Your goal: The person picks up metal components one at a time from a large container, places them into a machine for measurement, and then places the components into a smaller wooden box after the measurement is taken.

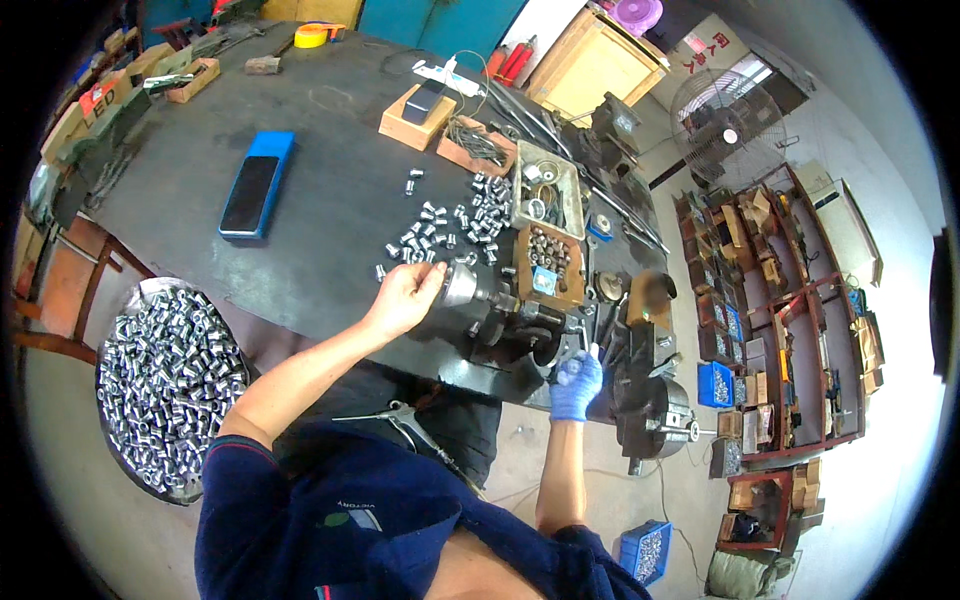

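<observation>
Metal cylinder [459, 286] touched by left hand [402, 297] over dark workbench [335, 215].
Its fingers are bunched, the gloved right hand [577, 384] curled; what is pinched cannot be told. Shelves [795, 298] are seen beyond.

Left hand [405, 296] at a round metal fitting [460, 285], blue-gloved right hand [577, 385], metal parts [488, 214] scattered on dark table [335, 190]

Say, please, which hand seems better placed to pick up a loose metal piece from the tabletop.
The left hand, probably: it is close beside the loose metal pieces, while the gloved right hand is farther off.
</observation>
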Motion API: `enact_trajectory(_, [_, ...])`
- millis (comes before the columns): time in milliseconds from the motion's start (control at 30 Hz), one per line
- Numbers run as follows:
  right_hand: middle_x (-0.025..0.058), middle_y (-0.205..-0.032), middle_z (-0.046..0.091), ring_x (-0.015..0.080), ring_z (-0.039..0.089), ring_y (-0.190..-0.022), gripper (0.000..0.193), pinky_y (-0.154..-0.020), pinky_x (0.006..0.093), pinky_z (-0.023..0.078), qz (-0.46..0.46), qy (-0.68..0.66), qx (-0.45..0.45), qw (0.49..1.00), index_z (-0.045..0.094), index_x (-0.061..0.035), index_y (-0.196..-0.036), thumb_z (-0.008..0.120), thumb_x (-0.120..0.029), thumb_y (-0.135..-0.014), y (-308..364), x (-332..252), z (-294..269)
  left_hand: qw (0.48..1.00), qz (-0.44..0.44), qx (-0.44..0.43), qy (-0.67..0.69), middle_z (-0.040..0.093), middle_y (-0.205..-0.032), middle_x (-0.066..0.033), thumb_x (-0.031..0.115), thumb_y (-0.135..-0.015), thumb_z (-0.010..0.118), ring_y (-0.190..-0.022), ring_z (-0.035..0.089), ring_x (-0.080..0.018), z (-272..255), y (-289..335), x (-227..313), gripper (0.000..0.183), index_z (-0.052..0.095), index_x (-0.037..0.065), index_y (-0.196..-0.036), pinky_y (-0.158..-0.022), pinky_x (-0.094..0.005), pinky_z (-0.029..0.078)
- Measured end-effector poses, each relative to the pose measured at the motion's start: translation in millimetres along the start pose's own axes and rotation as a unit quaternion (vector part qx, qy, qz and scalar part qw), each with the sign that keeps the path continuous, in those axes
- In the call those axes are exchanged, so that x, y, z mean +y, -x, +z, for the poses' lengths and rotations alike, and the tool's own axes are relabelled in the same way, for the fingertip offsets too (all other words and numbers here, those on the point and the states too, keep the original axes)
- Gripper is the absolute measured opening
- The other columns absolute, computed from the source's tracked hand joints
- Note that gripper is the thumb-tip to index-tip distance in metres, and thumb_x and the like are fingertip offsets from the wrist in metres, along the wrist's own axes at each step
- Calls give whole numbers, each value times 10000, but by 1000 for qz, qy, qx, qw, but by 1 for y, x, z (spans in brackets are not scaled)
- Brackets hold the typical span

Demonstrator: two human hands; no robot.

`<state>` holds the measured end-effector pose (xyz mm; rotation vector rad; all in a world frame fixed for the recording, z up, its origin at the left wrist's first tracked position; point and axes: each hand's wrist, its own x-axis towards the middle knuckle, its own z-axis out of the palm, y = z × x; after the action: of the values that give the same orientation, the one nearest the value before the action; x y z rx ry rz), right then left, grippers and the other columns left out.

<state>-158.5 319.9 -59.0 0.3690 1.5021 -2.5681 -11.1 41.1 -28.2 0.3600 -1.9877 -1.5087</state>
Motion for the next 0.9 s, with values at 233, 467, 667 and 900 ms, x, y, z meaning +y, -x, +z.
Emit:
enact_trajectory(233, [-3,-504,489,65,384,-347,304,-283,207,298,-108,-64,-167,978,563,-79,-707,518,-322,-884,14,-60,36,999,37,15,-2,387,-501,-113,293,-905,472,-457,375,-177,5,0,1,418,469,-13,-620,-453,-333,335])
enact_trajectory(467, [-12,-571,536,57,425,-384,267,-280,208,293,-73,-68,-247,964,563,-85,-771,495,-310,-898,-31,-62,52,998,57,19,16,406,-510,-128,306,-914,448,-458,385,-196,5,1,-2,426,493,-23,-648,-460,-336,346])
enact_trajectory(667, [-36,-591,509,45,390,-392,190,-288,206,262,-64,-49,-166,983,524,-134,-780,527,-294,-882,-40,-62,61,998,53,7,-36,412,-508,-162,287,-908,451,-447,412,-249,1,3,6,403,515,-21,-657,-464,-360,362])
enact_trajectory(900, [-41,-538,477,48,353,-355,170,-289,201,229,-103,-22,-129,986,528,-136,-764,552,-269,-867,-23,-64,71,995,92,33,-25,406,-514,-186,282,-897,469,-438,409,-302,4,-1,-5,406,484,-12,-618,-450,-382,351])
